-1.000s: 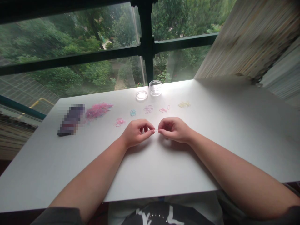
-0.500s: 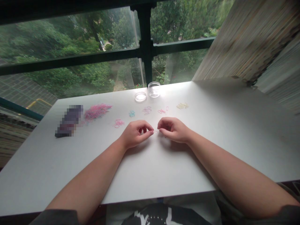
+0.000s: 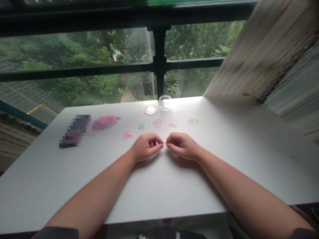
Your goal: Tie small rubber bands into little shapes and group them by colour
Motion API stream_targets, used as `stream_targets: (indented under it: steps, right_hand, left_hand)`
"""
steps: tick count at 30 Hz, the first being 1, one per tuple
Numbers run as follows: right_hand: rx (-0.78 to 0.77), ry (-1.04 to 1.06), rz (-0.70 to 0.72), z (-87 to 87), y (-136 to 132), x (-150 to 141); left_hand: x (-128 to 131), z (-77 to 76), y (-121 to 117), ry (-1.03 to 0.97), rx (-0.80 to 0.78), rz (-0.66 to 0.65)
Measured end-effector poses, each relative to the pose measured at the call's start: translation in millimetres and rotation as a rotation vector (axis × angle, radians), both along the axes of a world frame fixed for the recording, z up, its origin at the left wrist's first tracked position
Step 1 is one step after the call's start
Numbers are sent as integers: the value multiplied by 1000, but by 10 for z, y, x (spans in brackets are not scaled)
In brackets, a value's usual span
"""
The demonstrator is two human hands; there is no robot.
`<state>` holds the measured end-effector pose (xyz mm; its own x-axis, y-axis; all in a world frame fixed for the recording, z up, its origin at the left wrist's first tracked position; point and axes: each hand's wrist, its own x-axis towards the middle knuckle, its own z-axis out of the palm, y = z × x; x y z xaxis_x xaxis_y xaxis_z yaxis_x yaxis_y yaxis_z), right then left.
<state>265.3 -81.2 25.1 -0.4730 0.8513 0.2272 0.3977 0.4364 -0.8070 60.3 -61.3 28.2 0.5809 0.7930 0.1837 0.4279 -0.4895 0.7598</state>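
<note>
One dark purple oblong object (image 3: 76, 130), blurred into blocks, lies at the left of the smooth white counter (image 3: 139, 199). Just beside it spreads a big loose heap of thin pink and bluish loops (image 3: 106, 122); next, nearer the person, sits a small pile of bright pink loops (image 3: 127, 135), then a little turquoise cluster (image 3: 141, 125). The bare left hand (image 3: 146, 147) has thumb and forefinger pinching one end of a tiny, thin, pale loop (image 3: 164, 143), which is held in the gap between the two hands. Beyond them, near the window, a clear, round, shallow lid (image 3: 151, 109) lies just beside a clear round tub (image 3: 165, 103), with pale purple loops (image 3: 157, 123) on the near side. Light pink loops (image 3: 172, 125) follow. The bare right hand (image 3: 183, 146) has its grip pinching the tiny loop's other end. Pale yellow loops (image 3: 193, 120) lie rightmost, beyond that hand.
</note>
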Motion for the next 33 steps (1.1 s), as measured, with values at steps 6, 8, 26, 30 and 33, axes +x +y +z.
stream_targets:
  steps: [6, 8, 26, 30, 33]
  right_hand:
    - [136, -115, -354, -28, 150, 97]
    - [151, -176, -500, -39, 234, 145]
    - [97, -395, -674, -56, 412, 109]
    - [100, -390, -683, -57, 417, 112]
    - [102, -384, -688, -62, 424, 121]
  left_hand:
    - [9, 1, -3, 60, -25, 35]
    - [10, 9, -9, 72, -24, 31]
    - [11, 18, -11, 135, -5, 4]
    - [12, 18, -15, 126, -11, -1]
    - [13, 14, -19, 118, -14, 1]
